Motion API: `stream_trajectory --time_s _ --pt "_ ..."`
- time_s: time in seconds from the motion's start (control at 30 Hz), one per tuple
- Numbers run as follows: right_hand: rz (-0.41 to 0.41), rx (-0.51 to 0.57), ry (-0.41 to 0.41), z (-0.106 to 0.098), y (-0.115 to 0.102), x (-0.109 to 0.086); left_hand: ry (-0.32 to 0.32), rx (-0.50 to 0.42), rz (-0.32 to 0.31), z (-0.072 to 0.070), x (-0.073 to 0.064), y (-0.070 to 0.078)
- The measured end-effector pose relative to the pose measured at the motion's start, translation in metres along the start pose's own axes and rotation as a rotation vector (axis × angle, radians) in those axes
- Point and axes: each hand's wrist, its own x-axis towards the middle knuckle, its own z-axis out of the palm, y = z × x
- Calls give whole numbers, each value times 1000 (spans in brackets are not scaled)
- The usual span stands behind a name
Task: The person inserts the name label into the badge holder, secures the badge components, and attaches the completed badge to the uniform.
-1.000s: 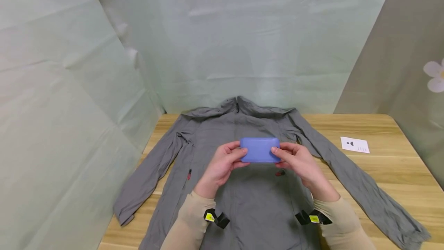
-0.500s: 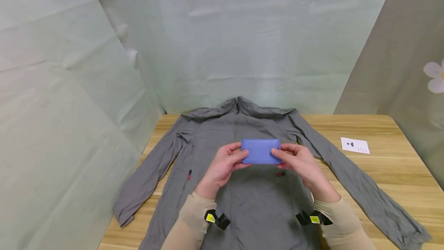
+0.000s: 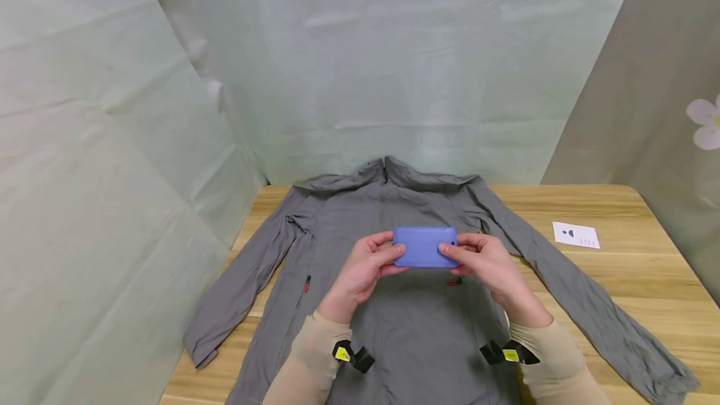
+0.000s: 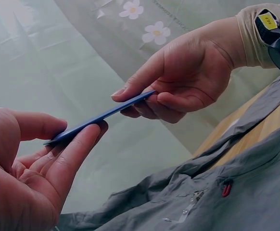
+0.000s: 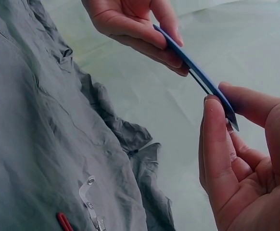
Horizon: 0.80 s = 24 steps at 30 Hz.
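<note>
A thin, flat blue card holder [image 3: 422, 247] is held level between both hands, close above a grey jacket [image 3: 388, 330]. My left hand [image 3: 360, 267] pinches its left end, thumb on the near face and fingers behind. At the opposite end my right hand [image 3: 486, 264] grips it the same way. Seen edge-on in the right wrist view, the card holder [image 5: 193, 67] shows a narrow gap between its layers. A clear strap with metal snaps and a clip [image 5: 88, 197] lies on the jacket near a red zipper pull [image 5: 64, 221].
On the wooden table [image 3: 624, 280], to the right of the jacket, lies a white card [image 3: 575, 235] with a dark person symbol. The jacket is spread out with its sleeves angled outward. Pale sheeting [image 3: 394, 67] stands behind and at the left.
Both hands and the card holder have shifted very slightly right and down in the head view. The grip, jacket and white card look the same.
</note>
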Motion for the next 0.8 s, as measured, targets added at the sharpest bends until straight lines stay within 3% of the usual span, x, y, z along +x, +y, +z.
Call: stream_trajectory --time_s 0.8 --pt "-34 -21 13 -2 -1 -2 -6 16 3 1 0 -2"
